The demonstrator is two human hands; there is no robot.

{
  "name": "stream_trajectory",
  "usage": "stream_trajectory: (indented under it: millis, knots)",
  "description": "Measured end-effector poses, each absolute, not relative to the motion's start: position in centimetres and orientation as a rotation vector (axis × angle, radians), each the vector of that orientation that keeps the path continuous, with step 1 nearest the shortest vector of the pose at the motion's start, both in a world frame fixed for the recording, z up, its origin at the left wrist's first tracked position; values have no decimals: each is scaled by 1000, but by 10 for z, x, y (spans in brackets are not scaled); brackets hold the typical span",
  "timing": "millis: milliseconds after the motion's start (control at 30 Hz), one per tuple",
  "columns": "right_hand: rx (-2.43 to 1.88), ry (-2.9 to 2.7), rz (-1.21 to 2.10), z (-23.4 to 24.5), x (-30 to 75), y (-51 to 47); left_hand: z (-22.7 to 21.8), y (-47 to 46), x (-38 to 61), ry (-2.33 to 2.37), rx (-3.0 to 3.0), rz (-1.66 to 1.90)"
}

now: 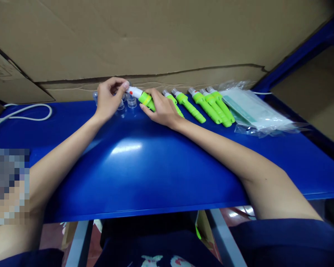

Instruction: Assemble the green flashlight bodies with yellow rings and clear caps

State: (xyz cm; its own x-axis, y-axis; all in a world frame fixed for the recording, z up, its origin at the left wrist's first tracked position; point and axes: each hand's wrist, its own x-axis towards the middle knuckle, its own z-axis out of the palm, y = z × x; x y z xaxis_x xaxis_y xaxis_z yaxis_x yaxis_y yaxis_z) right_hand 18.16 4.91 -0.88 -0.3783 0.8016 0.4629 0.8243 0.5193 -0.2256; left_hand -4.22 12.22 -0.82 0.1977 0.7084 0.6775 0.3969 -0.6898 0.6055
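Observation:
A bright green stick with a white neck and a red button (134,92), which looks like a small flashlight, is held at a slant above the back of the blue table. My right hand (163,109) is closed round its green ribbed collar. My left hand (110,96) is pinched at the tip of the white neck; whatever sits between those fingertips is mostly hidden. Just behind and below the left fingers stand several clear plastic caps (131,101). Beside my right hand lies another green stick (180,95) with a clear end.
More green sticks (211,105) lie to the right, near a clear plastic bag (258,107) with white and green contents. A cardboard wall (156,37) closes off the back of the blue table (144,174). A white cable (30,106) loops at the left.

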Motion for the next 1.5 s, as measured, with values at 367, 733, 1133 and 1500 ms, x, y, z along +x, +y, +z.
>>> stream_trajectory:
  millis: [367,733,1133,1500]
  knots:
    - [-1152,-2397,-157,-19,189,42,-18,64,-30,1019,2230,1553]
    - [-1259,-2538,-269,-12,189,33,-44,66,-23,900,2030,1570]
    - [-1372,-2572,-366,-15,176,32,-37,64,-22,971,2035,1577]
    - [-1414,-2392,-227,-26,177,41,-27,69,-36,1336,2517,1382]
